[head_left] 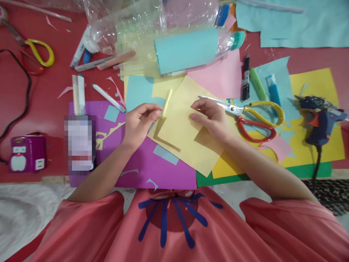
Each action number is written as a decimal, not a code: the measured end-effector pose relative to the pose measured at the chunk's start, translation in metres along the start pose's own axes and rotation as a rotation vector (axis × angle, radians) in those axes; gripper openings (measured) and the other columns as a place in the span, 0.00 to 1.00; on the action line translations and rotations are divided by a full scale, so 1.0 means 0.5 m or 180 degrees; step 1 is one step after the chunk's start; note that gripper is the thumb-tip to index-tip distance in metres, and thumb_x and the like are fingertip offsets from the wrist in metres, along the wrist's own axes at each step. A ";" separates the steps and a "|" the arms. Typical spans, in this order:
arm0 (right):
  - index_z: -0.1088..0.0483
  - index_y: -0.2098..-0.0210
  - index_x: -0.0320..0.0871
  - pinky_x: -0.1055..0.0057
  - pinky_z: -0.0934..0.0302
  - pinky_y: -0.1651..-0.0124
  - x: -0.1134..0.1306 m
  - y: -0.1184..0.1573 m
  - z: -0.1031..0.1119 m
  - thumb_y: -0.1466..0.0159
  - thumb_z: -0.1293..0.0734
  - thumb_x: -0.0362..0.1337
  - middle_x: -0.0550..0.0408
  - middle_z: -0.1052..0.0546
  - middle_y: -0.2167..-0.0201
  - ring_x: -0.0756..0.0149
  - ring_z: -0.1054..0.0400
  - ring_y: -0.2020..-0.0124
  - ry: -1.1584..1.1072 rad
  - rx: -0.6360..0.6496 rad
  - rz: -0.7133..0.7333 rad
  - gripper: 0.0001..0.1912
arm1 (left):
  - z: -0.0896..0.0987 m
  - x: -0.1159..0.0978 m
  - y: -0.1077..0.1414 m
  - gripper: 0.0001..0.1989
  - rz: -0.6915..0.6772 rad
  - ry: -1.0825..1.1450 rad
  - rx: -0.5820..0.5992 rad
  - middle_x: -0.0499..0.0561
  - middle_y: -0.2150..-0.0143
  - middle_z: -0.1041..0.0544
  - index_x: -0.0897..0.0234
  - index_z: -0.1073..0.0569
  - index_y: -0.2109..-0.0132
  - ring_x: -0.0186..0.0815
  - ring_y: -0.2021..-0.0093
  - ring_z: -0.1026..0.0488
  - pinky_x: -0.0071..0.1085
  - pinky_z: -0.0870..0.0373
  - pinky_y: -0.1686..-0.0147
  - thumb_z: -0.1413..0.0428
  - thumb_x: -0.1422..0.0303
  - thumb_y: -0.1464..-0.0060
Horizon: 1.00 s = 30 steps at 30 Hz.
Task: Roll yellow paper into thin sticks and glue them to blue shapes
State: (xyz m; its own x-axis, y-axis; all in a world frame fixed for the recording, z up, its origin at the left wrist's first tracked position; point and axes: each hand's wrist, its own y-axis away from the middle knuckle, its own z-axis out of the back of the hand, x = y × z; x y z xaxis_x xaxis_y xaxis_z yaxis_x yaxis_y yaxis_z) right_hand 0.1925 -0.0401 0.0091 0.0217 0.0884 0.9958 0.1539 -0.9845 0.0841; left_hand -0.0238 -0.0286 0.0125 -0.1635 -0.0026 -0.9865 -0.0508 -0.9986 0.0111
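Observation:
My left hand (144,122) pinches the lower end of a thin rolled yellow tube (167,103) between thumb and fingertips, above the left edge of the pale yellow paper. My right hand (209,118) hovers over the pale yellow sheet (188,134), thumb and forefinger apart, with nothing visible between them. Scissors (234,109) with one yellow and one red handle lie just right of my right hand, their blades partly behind it. A plastic bottle wrapped in light blue paper (188,49) rests on its side beyond the sheets.
Purple paper (163,174) lies under my left forearm, near a phone (80,145). Markers (81,94) and clear bottles (131,22) are behind. At right are a black pen (246,78), a glue gun (320,122) and yellow paper (335,145). A purple box (28,154) stands far left.

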 end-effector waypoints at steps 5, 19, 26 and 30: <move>0.34 0.66 0.45 0.73 0.38 0.66 0.000 0.000 -0.002 0.46 0.31 0.35 0.60 0.30 0.70 0.74 0.34 0.70 -0.0105 0.0107 -0.0073 0.09 | 0.006 0.014 -0.001 0.10 -0.0230 0.0081 0.0120 0.43 0.77 0.32 0.61 0.23 0.63 0.25 0.77 0.34 0.23 0.33 0.73 0.44 0.61 0.44; 0.33 0.65 0.44 0.73 0.36 0.63 0.009 0.005 -0.004 0.45 0.31 0.34 0.58 0.28 0.67 0.72 0.32 0.66 -0.0001 0.0332 -0.0201 0.09 | -0.008 0.005 0.001 0.12 -0.0021 0.0621 0.0139 0.45 0.72 0.27 0.60 0.22 0.62 0.26 0.71 0.29 0.23 0.28 0.66 0.34 0.69 0.57; 0.32 0.66 0.44 0.72 0.35 0.61 0.023 0.005 -0.002 0.45 0.30 0.33 0.58 0.27 0.67 0.72 0.32 0.65 0.0097 0.0408 -0.0103 0.08 | -0.006 -0.001 0.007 0.09 0.0172 0.0308 -0.0114 0.46 0.71 0.23 0.60 0.19 0.65 0.27 0.71 0.28 0.25 0.28 0.67 0.34 0.66 0.58; 0.31 0.67 0.44 0.73 0.35 0.63 0.039 0.009 -0.001 0.46 0.30 0.32 0.58 0.27 0.67 0.72 0.32 0.65 0.0133 0.0544 -0.0095 0.07 | -0.009 -0.005 0.012 0.08 0.0194 0.0263 -0.0031 0.46 0.74 0.22 0.61 0.19 0.68 0.27 0.76 0.28 0.25 0.28 0.72 0.34 0.64 0.58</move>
State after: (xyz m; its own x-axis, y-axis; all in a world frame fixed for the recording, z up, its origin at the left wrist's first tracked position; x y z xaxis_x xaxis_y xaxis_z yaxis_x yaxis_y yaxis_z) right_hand 0.1933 -0.0430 0.0289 -0.0260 0.1074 0.9939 0.3198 -0.9411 0.1100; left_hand -0.0195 -0.0346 0.0141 -0.0844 -0.0671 -0.9942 -0.0337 -0.9970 0.0702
